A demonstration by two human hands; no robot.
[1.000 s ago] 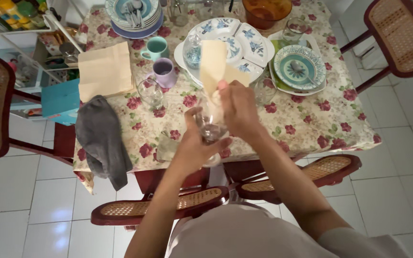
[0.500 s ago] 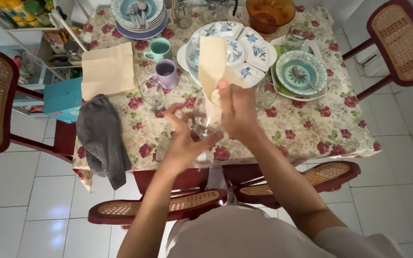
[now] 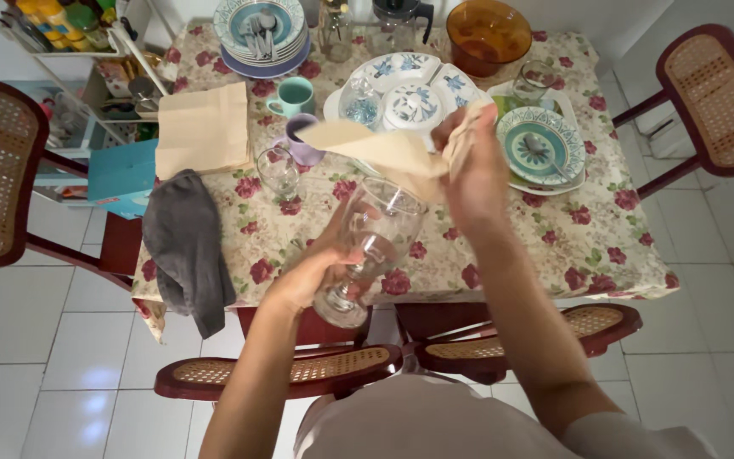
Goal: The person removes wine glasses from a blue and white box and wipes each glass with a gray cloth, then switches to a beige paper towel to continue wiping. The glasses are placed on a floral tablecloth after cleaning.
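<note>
My left hand (image 3: 320, 272) grips a clear stemmed glass (image 3: 371, 251) by its lower bowl and stem, tilted with the rim up and away from me. My right hand (image 3: 473, 174) is closed on a beige napkin (image 3: 380, 149) that trails out to the left just above the glass rim. Both hands hover over the near edge of a table with a floral cloth (image 3: 554, 229). A second empty glass (image 3: 278, 170) stands on the cloth to the left.
Dishes crowd the far table: stacked plates with cutlery (image 3: 261, 30), teal mug (image 3: 292, 95), purple mug (image 3: 303, 140), divided dish (image 3: 409, 98), amber bowl (image 3: 486, 30), patterned plate (image 3: 541, 144). Folded napkins (image 3: 201, 127), grey cloth (image 3: 184, 246) lie left. Cane chairs (image 3: 299, 374) surround.
The glass has come lower and closer to me and tilted. My right hand has pulled the napkin up and out so it now stretches leftward above the rim.
</note>
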